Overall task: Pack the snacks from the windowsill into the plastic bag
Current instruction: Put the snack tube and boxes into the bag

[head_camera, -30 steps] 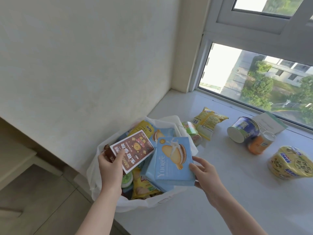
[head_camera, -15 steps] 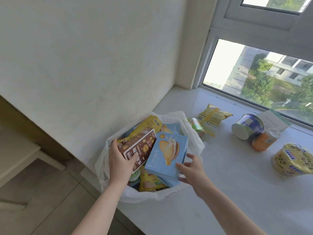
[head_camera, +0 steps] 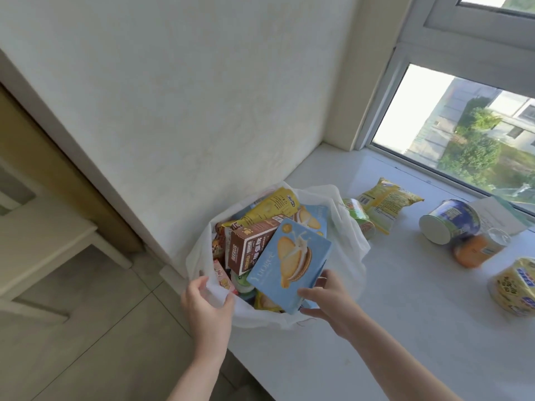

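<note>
Here left hand (head_camera: 207, 306) pinches bag (head_camera: 348, 250), right hand (head_camera: 333, 308) grips blue box (head_camera: 289, 256)

Bright window (head_camera: 469, 134) daylight, wide-angle distortion

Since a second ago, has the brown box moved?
Yes. The brown box went down into the plastic bag and lies there; the left hand has let go and holds the bag's rim.
</note>
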